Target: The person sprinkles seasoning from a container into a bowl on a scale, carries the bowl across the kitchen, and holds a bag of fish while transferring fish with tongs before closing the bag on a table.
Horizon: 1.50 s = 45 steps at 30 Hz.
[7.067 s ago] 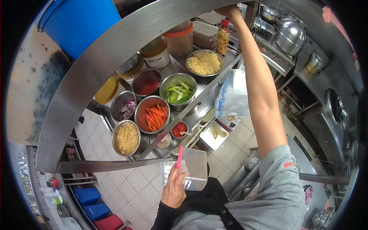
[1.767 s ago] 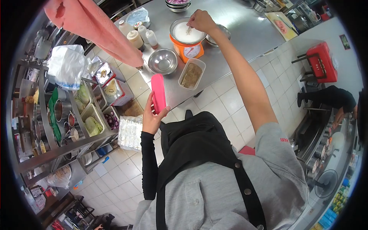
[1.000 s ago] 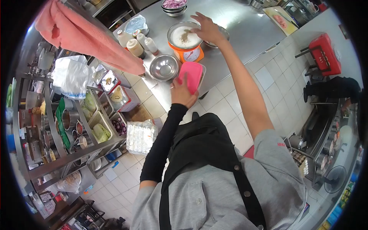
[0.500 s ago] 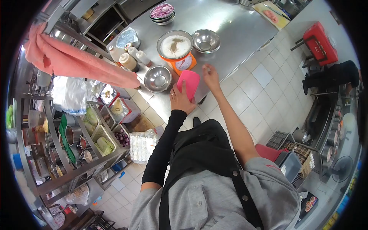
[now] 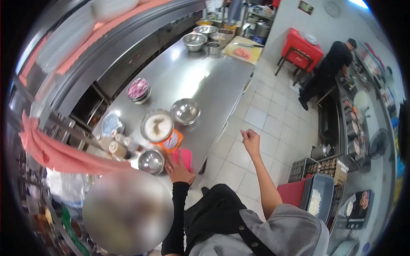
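My left hand [image 5: 180,171] is at the near end of the steel table, gripping a pink plastic container [image 5: 183,158] with its fingers spread over the top. Beside it stands an orange dial scale [image 5: 172,141] carrying a steel bowl [image 5: 144,133] of white contents with a brown powder patch [image 5: 159,126]. One steel bowl [image 5: 150,162] sits to the left of my left hand, and another [image 5: 185,112] lies beyond the scale. Out over the floor, right of the table, my right hand [image 5: 251,141] is closed with fingers curled; anything inside is hidden.
Squeeze bottles [image 5: 117,149] and a bowl of sliced purple onion [image 5: 139,88] stand on the steel table [image 5: 213,81]. A cutting board [image 5: 252,56] with a knife is at the far end. A person [image 5: 331,70] in black works right. A blurred disc hides the lower left.
The view has tilted up and turned, showing more of the far table and the person. My right hand has moved away from the scale, out over the floor. My left hand stays on the pink container.
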{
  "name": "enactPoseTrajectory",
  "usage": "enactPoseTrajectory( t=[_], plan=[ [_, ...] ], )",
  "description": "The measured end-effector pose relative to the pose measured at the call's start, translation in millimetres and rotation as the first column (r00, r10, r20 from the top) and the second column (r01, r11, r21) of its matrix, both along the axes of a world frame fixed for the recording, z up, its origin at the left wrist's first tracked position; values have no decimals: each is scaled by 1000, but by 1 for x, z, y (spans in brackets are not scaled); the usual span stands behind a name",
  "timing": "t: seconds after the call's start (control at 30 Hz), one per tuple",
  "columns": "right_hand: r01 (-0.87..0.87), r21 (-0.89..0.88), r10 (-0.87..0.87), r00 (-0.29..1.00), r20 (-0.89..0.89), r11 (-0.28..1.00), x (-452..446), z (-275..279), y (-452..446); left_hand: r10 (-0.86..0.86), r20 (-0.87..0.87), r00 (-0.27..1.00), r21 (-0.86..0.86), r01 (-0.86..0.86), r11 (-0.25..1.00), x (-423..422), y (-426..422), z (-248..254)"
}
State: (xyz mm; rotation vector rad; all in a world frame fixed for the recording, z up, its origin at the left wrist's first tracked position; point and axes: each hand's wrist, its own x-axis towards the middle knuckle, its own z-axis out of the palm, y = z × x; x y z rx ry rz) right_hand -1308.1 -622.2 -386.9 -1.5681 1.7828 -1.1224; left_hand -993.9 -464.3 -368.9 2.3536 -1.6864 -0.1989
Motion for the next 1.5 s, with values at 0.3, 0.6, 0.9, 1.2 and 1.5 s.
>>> enactPoseTrajectory(
  t=[0.3,0.6,0.9,1.2,1.5],
  plan=[
    [56,758,508,710,-488,650,-101,-68,68,-25,117,993,138,9,990,2,-20,-22],
    [-130,577,379,863,-335,806,-84,-66,74,26,62,998,167,-36,985,-5,26,-17],
    [-548,527,759,496,-421,650,-11,-131,57,87,-144,986,-16,-90,996,16,88,-61],
    [-593,641,866,426,-264,487,94,-102,67,88,-200,976,-226,-133,965,69,200,-8],
    [-959,269,841,219,495,91,350,119,247,245,-346,906,-350,-367,862,178,372,111]
  ],
)
